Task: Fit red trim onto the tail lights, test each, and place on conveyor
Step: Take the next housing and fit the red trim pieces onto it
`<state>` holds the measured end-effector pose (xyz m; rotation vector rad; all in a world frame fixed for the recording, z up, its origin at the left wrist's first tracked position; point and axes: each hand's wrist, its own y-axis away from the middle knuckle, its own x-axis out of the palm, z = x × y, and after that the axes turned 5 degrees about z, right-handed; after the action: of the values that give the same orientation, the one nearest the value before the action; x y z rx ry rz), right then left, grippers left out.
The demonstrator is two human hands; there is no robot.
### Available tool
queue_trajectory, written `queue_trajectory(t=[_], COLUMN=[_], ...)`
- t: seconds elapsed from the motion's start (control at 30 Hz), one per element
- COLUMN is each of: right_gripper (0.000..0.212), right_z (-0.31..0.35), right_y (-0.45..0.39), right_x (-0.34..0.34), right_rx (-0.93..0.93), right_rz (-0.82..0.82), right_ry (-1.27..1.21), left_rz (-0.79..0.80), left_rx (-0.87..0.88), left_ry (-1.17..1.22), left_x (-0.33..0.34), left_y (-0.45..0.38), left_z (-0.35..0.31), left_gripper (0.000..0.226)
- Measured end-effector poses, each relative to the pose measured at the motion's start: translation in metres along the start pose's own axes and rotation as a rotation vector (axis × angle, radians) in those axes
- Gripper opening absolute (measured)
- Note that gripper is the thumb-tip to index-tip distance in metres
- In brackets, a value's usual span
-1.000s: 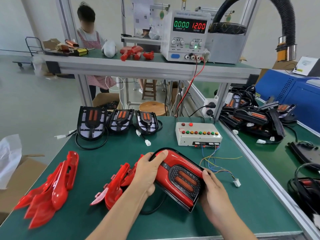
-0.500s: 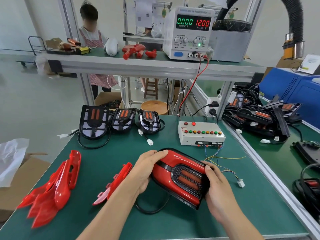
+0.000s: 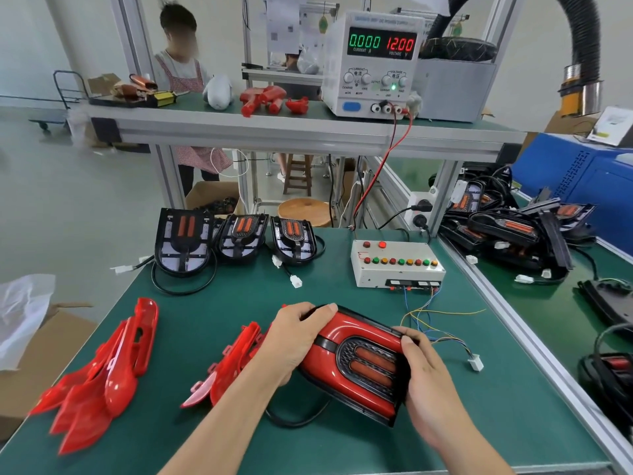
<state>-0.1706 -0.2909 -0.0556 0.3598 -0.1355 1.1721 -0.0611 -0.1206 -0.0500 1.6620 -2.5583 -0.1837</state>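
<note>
Red-trimmed tail light (image 3: 356, 363), long axis slanting lower-right, both hands' fingers (image 3: 310, 311) gripping its ends

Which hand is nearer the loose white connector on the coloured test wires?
Right. The right hand grips the tail light just left of the white connector; the left hand holds its far side.

Bare green desk (image 3: 322, 293) lay open between the white button-studded test box (image 3: 397, 265) and three untrimmed black lamps (image 3: 236, 240); loose coloured wires (image 3: 435, 323) crossed rightward.
</note>
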Motion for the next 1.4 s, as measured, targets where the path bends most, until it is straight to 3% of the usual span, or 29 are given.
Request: queue_trajectory(t=[0.13,0.37,0.57,0.7,0.87,0.97,1.4], right_gripper=[0.021,0.02,0.022,0.022,0.02,0.02,0.02], right_z=[0.001,-0.003,0.0,0.004,0.002,-0.002,-0.012], right_y=[0.001,-0.002,-0.007,-0.009,-0.005,-0.002,0.001], right_x=[-0.001,-0.005,-0.005,-0.005,0.003,0.007,0.007], right_rx=[-0.012,-0.031,-0.021,-0.008,-0.034,-0.041,-0.05], right_rz=[0.011,-0.005,-0.043,-0.076,-0.074,-0.079,-0.036], right_ry=[0.061,0.11,0.052,0.007,-0.059,-0.103,-0.086], left_rz=[-0.009,0.018,0.112,0.202,0.104,0.064,0.054], left_rx=[0.036,0.014,-0.129,-0.175,-0.368,-0.39,-0.325], left_ry=[-0.064,-0.062,0.007,0.166,0.478,0.603,0.541], left_x=[-0.003,-0.006,-0.007,-0.009,-0.001,0.004,-0.002], left_y=[0.003,0.005,0.005,0.011,0.014,0.015,0.012], left_z=[0.002,-0.001,-0.005,-0.008,-0.011,-0.014,-0.017], left_gripper=[0.071,0.051,0.078,0.047,0.045,0.048,0.036])
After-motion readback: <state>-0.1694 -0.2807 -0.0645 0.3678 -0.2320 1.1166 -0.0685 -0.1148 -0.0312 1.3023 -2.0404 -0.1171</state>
